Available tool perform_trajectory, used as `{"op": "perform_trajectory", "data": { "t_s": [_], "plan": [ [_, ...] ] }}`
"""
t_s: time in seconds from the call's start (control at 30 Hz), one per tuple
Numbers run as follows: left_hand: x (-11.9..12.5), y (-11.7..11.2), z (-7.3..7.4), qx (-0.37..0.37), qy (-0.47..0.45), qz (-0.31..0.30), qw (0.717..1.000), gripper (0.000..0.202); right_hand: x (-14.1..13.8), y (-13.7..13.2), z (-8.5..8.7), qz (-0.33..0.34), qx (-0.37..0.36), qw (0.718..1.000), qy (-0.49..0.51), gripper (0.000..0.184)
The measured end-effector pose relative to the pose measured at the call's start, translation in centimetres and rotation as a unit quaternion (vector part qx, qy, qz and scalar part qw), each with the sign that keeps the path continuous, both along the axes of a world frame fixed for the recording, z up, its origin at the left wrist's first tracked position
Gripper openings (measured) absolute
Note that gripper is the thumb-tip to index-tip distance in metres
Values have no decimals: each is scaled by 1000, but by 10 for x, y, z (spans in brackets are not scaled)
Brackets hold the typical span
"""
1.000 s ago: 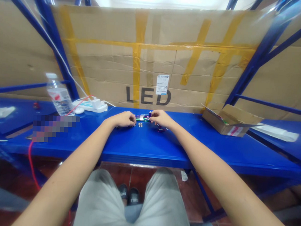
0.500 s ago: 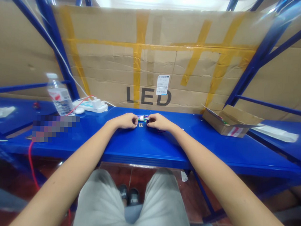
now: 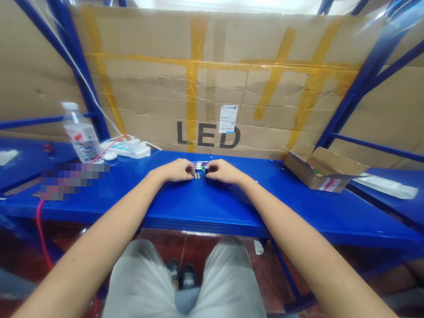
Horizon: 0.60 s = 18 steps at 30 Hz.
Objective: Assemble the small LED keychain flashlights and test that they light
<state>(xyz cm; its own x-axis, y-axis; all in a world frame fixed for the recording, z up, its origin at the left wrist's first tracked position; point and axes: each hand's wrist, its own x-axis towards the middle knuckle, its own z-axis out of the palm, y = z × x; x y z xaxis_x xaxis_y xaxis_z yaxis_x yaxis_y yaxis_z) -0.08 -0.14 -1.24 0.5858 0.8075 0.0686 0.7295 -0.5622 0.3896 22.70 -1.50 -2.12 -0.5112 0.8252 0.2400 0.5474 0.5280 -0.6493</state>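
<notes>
Head view. Center of frame: the left hand [image 3: 179,170] and the right hand [image 3: 222,172] face each other above the blue table [image 3: 203,200]. Left hand: thumb and index finger are brought near each other at the small metallic pieces [image 3: 197,175]; whether they grip a piece cannot be told. Right hand: thumb and index finger pinch a small dark part [image 3: 207,172], mostly covered by the fingers. The multicolored part [image 3: 199,166] lies on the table between the 2 hands, just beyond the metallic pieces; both of its ends are hidden or unclear.

Containers. Right of frame: 1 open carton [image 3: 310,181], flaps folded outward, rests on the table. It holds at least 1 item with a green portion [image 3: 316,172]; the remaining contents are hidden by the front wall. A white and pink label [image 3: 329,184] is fixed to its near side. Left of frame: 1 transparent bottle [image 3: 85,143], white cap fitted, red mark on its wrapper; the fill level cannot be read. Just beside the bottle: 1 round white item [image 3: 110,155] and 1 white power strip [image 3: 129,149] with a plug inserted. Behind the table: 1 cardboard panel [image 3: 148,96], marked "LED", with yellow tape strips.
</notes>
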Motion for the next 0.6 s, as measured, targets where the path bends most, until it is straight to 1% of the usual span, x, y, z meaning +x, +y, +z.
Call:
{"op": "perform_trajectory", "data": {
  "t_s": [0.17,0.23,0.27,0.33,0.43,0.5,0.6],
  "plan": [
    [1,2,-3,10,3,16,1000,16,0,-2,2,-4,5,1000,-9,9],
    [2,1,-2,30,1,26,999,14,-1,-2,1,0,9,1000,-13,6],
    [3,0,-1,52,-11,26,998,13,-1,-2,1,-1,16,1000,-15,5],
    [7,-4,0,119,-62,9,991,13,0,-1,1,-11,44,999,-20,8],
    [19,-12,1,221,-149,-37,963,15,1,-1,1,-45,104,993,-30,16],
    [28,-17,0,261,-163,-64,949,13,2,-1,2,-58,125,990,-36,18],
    [36,-20,-4,290,-146,-93,941,13,3,-3,5,-56,129,989,-36,17]
  ]
}}
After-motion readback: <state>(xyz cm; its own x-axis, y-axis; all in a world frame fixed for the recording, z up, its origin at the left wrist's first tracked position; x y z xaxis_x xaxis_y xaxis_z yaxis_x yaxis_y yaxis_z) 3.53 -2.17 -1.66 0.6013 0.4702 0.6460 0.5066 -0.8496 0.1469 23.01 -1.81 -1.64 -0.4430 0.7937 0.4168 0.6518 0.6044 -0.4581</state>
